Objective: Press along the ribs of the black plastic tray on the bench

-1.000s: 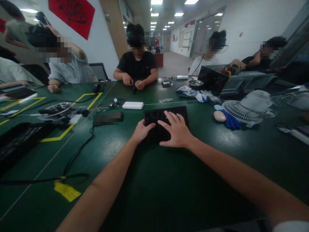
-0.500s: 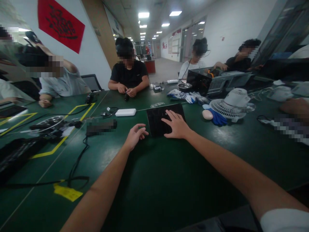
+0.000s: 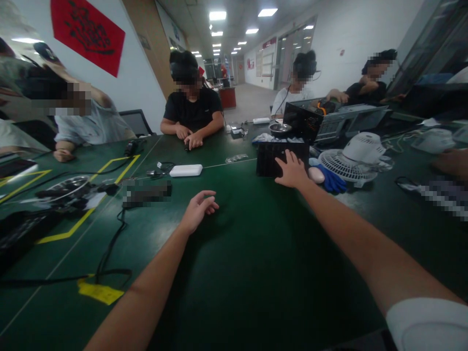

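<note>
A flat black rectangular panel (image 3: 267, 161) lies on the green table (image 3: 248, 258), near the gloves and fan on the right. My right hand (image 3: 293, 170) rests across its near right part, fingers spread and pressed on top rather than wrapped around it. The hand covers some of the panel, and its exact kind does not show. Further left, my left hand (image 3: 198, 210) hovers over or just touches the tabletop, loosely curved with fingers apart and holding nothing.
Beside the panel are a blue glove (image 3: 333, 178), a pale rounded object (image 3: 316, 175) and a white fan (image 3: 343, 158). Behind stand a metal bowl (image 3: 280, 129) and a computer case (image 3: 340, 126). A white power strip (image 3: 186, 170) and cables lie left. Several people sit around.
The panel has slid away and to the right under my right hand, to beside the gloves. My left hand has drawn back slightly toward the left, apart from the panel.
</note>
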Available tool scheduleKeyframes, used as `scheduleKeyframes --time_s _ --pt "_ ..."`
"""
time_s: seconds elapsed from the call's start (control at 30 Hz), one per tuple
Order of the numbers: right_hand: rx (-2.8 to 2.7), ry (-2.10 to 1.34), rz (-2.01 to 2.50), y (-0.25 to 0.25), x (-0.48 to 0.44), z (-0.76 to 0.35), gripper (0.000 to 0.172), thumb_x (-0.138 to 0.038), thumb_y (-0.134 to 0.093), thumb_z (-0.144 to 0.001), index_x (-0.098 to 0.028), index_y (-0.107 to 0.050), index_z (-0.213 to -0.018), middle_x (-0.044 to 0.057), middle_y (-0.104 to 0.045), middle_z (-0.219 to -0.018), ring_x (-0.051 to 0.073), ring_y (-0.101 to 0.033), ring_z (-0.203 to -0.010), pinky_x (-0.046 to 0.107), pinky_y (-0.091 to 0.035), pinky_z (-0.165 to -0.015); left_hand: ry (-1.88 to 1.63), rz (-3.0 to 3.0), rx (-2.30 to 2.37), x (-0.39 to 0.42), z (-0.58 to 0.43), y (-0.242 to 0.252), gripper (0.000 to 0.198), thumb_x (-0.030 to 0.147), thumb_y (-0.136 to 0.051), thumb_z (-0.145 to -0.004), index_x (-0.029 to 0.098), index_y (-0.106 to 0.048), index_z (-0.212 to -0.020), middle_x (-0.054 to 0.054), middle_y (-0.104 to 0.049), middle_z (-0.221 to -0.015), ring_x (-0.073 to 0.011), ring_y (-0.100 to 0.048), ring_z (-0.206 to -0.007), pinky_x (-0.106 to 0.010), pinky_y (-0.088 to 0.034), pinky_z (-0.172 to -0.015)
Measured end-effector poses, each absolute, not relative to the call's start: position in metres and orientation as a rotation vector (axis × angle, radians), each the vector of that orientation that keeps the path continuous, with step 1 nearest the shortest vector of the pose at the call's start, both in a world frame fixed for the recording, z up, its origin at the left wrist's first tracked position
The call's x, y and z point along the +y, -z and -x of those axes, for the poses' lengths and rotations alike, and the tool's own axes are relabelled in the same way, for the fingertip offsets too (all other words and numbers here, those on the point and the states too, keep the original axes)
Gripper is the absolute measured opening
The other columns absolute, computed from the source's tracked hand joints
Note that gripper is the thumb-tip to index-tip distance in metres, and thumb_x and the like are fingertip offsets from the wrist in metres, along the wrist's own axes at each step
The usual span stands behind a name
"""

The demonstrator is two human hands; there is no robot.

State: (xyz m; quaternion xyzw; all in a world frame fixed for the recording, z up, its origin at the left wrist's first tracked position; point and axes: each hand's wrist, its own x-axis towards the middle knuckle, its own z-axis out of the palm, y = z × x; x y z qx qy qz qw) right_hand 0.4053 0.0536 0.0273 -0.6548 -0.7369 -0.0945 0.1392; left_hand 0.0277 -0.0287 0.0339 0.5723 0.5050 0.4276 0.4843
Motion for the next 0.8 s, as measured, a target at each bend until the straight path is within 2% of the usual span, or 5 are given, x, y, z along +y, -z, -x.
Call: scheduleKeyframes --time_s 0.23,0.37,0.5,0.6,0.8 --pt "-2.191 0.179 2.004 -0.037 0.084 -0.423 0.091 -0.027 -0.079 -0.068 -0.024 -0.042 -0.150 0.022 -0.011 -0.168 0.047 -0.016 -0.152 0.071 -0.039 -0.104 -1.029 -1.401 1.226 -0.027 -0.027 -0.031 0.042 0.046 -0.071 -0.077 0.017 -0.065 -0.107 -0.002 -0.071 -0.071 -0.0147 -0.060 -0.061 -0.028 -0.044 -0.061" --pt "-2.158 0.156 1.890 -0.034 0.088 -0.426 0.079 -0.042 -0.078 -0.069 -0.022 -0.050 -0.141 0.022 -0.018 -0.166 0.047 -0.020 -0.150 0.070 -0.040 -0.103 -1.025 -1.400 1.229 -0.029 -0.028 -0.033 0.041 0.045 -0.071 -0.077 0.017 -0.066 -0.106 -0.003 -0.071 -0.070 -0.0149 -0.060 -0.061 -0.028 -0.044 -0.062" --pt "-1.936 0.036 1.886 -0.036 0.088 -0.424 0.050 -0.062 -0.053 -0.089 -0.023 -0.064 -0.119 0.017 -0.030 -0.164 0.042 -0.029 -0.148 0.070 -0.035 -0.105 -1.019 -1.402 1.225 -0.030 -0.030 -0.035 0.037 0.043 -0.071 -0.076 0.016 -0.066 -0.102 -0.003 -0.071 -0.069 -0.0145 -0.059 -0.059 -0.028 -0.043 -0.060" --pt "-1.842 0.148 1.899 -0.039 0.081 -0.410 0.065 -0.076 -0.042 -0.089 -0.020 -0.067 -0.110 0.020 -0.040 -0.158 0.043 -0.030 -0.146 0.070 -0.028 -0.108 -1.016 -1.404 1.217 -0.029 -0.030 -0.034 0.036 0.042 -0.070 -0.077 0.016 -0.066 -0.101 -0.003 -0.071 -0.069 -0.0144 -0.058 -0.059 -0.028 -0.043 -0.060" --pt "-1.817 0.136 1.915 -0.032 0.054 -0.356 0.099 -0.090 -0.050 -0.073 -0.014 -0.051 -0.138 0.029 -0.030 -0.160 0.051 -0.034 -0.140 0.073 -0.034 -0.102 -1.004 -1.414 1.201 -0.028 -0.028 -0.031 0.036 0.044 -0.071 -0.078 0.017 -0.067 -0.102 -0.003 -0.071 -0.070 -0.0145 -0.058 -0.059 -0.028 -0.043 -0.060"
